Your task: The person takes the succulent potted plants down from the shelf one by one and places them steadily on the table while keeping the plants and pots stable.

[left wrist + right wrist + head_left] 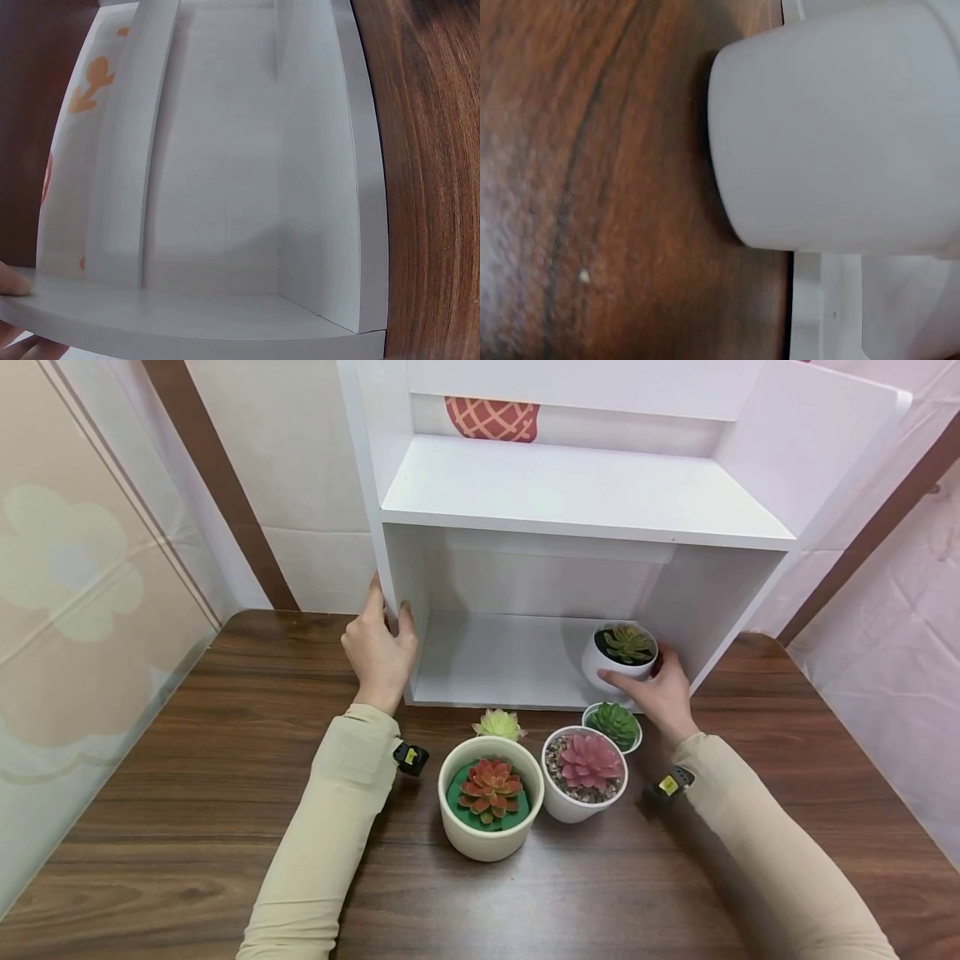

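My left hand (381, 647) grips the left side panel of a white shelf unit (588, 531), thumb on the inner face and fingers outside. In the left wrist view, fingertips (13, 281) show at the panel's edge. My right hand (660, 693) holds a round white pot with a green succulent (628, 646) at the right end of the lower compartment. The thumb lies across the pot's front; the other fingers are mostly hidden behind it. Close to the right wrist, a white pot (832, 135) stands on the wood in front of the shelf.
Before the shelf stand a cream pot with a red succulent (487, 843), a white pot with a pink succulent (572, 808) and a small pot with a green succulent (613, 727). A yellow-green succulent (498, 724) shows behind the cream pot. All are on a brown wooden table (187, 793).
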Tool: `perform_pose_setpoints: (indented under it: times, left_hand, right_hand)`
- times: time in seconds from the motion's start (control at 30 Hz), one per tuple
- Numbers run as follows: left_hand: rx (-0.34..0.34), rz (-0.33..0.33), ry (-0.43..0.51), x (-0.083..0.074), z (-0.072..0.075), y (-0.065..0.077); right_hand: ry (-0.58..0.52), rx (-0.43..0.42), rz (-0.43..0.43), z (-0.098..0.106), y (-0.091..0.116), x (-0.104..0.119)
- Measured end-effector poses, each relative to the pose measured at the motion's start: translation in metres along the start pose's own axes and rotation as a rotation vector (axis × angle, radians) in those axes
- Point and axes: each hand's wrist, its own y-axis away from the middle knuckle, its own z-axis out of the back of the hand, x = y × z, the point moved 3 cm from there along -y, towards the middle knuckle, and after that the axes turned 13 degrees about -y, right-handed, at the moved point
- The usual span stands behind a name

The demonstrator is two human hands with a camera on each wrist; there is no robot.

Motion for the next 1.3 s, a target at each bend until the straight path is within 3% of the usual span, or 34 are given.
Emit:
perform_pose_setpoints:
  times: [0.7, 1.3]
  left_hand:
    - [0.009, 0.008, 0.007, 0.000, 0.001, 0.000]
    - [0.003, 0.009, 0.010, 0.001, 0.000, 0.000]
  right_hand:
    - [-0.068, -0.023, 0.121, 0.007, 0.021, 0.034]
    - [-0.076, 0.003, 0.124, 0.026, 0.047, 0.053]
